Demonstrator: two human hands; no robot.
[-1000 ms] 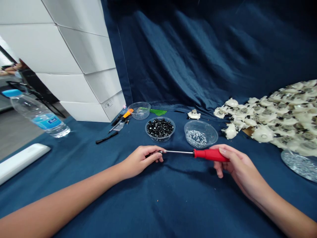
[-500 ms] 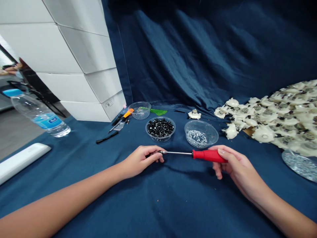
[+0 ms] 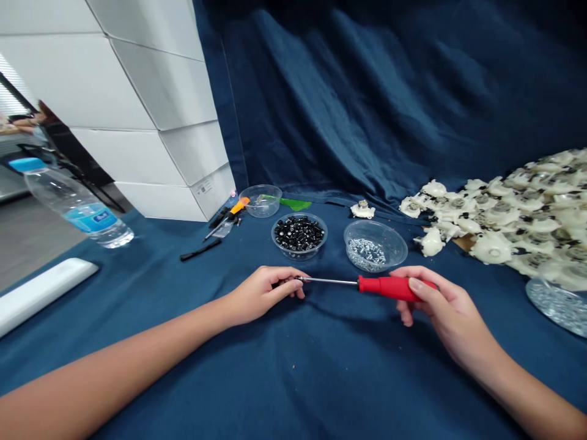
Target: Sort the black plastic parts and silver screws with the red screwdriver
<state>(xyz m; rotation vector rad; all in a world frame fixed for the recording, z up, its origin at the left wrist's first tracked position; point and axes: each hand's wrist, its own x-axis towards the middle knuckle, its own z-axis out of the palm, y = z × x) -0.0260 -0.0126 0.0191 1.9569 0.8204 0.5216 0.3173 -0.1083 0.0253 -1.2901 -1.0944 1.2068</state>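
Note:
My right hand [image 3: 440, 299] is closed round the red handle of a screwdriver [image 3: 389, 287], its thumb lying along the top. The thin metal shaft points left and runs level to the fingertips of my left hand [image 3: 266, 293]. Those fingers pinch a small dark part, mostly hidden, with a bit of shiny metal where the screwdriver's tip meets it. Behind my hands stand a clear bowl of small black parts [image 3: 299, 235] and a clear bowl of silver screws [image 3: 367, 253].
Cream plastic parts [image 3: 495, 244] lie heaped at the right, near a dish of silver pieces [image 3: 557, 302]. One cream part [image 3: 362, 209] sits apart. At the left are a water bottle [image 3: 87, 214], white boxes [image 3: 178, 153], an orange-handled screwdriver [image 3: 238, 206] and a white bar [image 3: 46, 293].
My right hand has shifted slightly right along the screwdriver's handle. The left hand keeps its pinch at the tip. The whole view has moved a little.

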